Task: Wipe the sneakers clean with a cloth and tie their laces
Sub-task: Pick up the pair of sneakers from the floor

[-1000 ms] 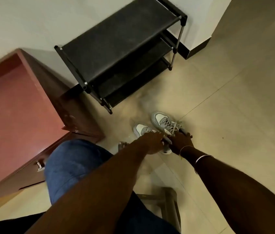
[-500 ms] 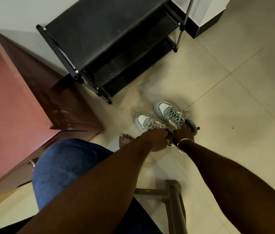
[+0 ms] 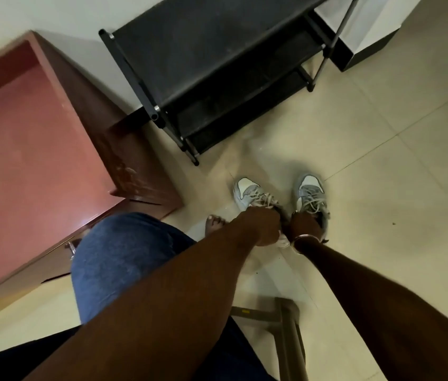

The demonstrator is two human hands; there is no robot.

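Two grey and white sneakers stand side by side on the tiled floor, toes pointing to 12 o'clock and laces loose. The left hand sits at the 6 o'clock end of the left sneaker, its fingers curled over the rear of the shoe and gripping it, so the toe and laces run on from the knuckles toward 11 o'clock. The right hand, with a bracelet at its wrist, covers the heel end of the right sneaker, whose toe lies at 12 o'clock from it. Its fingers are hidden in shadow, so I cannot tell whether they grip or only rest there. The two hands are just beside each other. A bare foot shows at 9 o'clock from the left hand. A black shoe rack stands beyond the sneakers at 11 o'clock, a reddish cabinet lies further round at 9 o'clock, and a stool is at 6 o'clock
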